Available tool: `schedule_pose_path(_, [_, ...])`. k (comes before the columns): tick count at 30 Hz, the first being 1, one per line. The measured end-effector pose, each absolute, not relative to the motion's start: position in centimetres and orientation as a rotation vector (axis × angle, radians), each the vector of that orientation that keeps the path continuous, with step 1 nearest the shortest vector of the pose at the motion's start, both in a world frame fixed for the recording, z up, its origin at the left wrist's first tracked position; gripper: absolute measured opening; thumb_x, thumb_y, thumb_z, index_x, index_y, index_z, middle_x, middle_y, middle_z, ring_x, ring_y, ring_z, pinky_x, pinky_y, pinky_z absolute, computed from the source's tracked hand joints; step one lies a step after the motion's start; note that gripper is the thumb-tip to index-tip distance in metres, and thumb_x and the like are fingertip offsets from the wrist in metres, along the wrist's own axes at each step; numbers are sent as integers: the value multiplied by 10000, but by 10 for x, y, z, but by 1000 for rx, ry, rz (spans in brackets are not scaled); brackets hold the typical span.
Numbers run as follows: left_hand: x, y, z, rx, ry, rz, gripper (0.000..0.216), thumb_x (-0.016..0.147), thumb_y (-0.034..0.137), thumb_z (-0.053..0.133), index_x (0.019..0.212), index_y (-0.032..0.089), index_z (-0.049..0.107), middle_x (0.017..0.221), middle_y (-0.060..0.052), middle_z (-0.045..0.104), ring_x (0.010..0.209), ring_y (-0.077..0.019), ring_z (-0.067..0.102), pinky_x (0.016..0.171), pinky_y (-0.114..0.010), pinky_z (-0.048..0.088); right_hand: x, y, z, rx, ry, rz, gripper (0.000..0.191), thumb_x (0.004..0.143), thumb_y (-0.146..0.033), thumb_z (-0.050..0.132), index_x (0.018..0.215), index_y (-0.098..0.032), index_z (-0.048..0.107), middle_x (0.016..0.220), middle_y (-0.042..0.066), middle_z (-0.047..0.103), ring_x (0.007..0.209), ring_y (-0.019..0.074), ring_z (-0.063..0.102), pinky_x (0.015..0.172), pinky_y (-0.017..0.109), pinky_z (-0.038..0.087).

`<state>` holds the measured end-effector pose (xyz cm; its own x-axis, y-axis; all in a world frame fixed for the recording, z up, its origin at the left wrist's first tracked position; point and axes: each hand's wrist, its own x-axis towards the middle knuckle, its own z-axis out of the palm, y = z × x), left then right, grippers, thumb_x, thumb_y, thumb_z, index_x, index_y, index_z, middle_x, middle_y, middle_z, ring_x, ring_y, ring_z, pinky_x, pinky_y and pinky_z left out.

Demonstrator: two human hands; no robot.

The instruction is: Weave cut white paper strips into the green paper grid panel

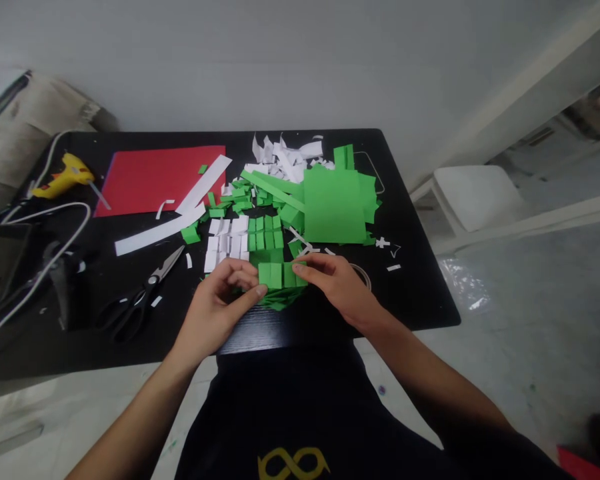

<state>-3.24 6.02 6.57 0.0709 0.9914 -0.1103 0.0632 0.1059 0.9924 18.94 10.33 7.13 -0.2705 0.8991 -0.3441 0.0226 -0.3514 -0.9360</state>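
Note:
A folded strip of green paper (276,275) is held up by its two ends near the table's front edge. At its left end, my left hand (220,300) is closed with the thumb in front. My right hand (337,283) pinches the other end between thumb and fingers. Under and behind the strip lie more green pieces, partly hidden. Just beyond it, rows of folded white paper squares (227,243) sit beside rows of folded green paper squares (265,233).
Open black scissors (147,287) lie left of my hands. Further left is a yellow glue gun (65,179) with a white cord. A red sheet (155,180), white paper scraps (290,157) and stacked green sheets (335,207) lie behind. A white stool (475,193) stands right of the black table (410,280).

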Motion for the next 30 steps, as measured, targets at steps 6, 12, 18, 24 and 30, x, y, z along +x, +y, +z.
schedule_pose_path(6, [-32,57,67,1144,1212,1107,138,886,266,789,943,218,673,756,45,612,662,-84,571,646,-200,471,190,98,70,-1278,-1109,1778,222,764,-412,850,913,-253,805,859,-15,734,827,170,665,865,382,535])
schedule_pose_path(12, [-38,52,58,1179,1323,1045,95,928,316,723,944,235,770,765,16,679,670,-112,614,656,-231,488,196,91,68,-1191,-1098,1857,428,688,-343,936,1069,-251,764,970,13,781,962,215,734,974,442,574])
schedule_pose_path(18, [-31,46,61,1206,1316,1057,120,905,327,746,981,240,779,792,6,691,726,-120,630,672,-224,499,196,88,61,-1239,-1187,1738,364,745,-336,895,1076,-253,769,1007,22,786,994,225,744,960,438,603])
schedule_pose_path(24, [-22,44,56,1184,1340,1164,119,852,264,793,946,227,731,696,38,634,630,-90,579,615,-194,481,189,85,61,-1236,-1364,1507,318,822,-291,823,1130,-266,748,1042,27,728,942,195,691,844,366,602])
schedule_pose_path(30, [-24,48,48,1280,1480,1140,111,885,310,757,962,231,769,797,0,694,690,-116,639,644,-225,529,188,91,64,-1192,-1437,1485,395,794,-285,854,1167,-292,723,1101,32,698,999,207,669,761,326,619])
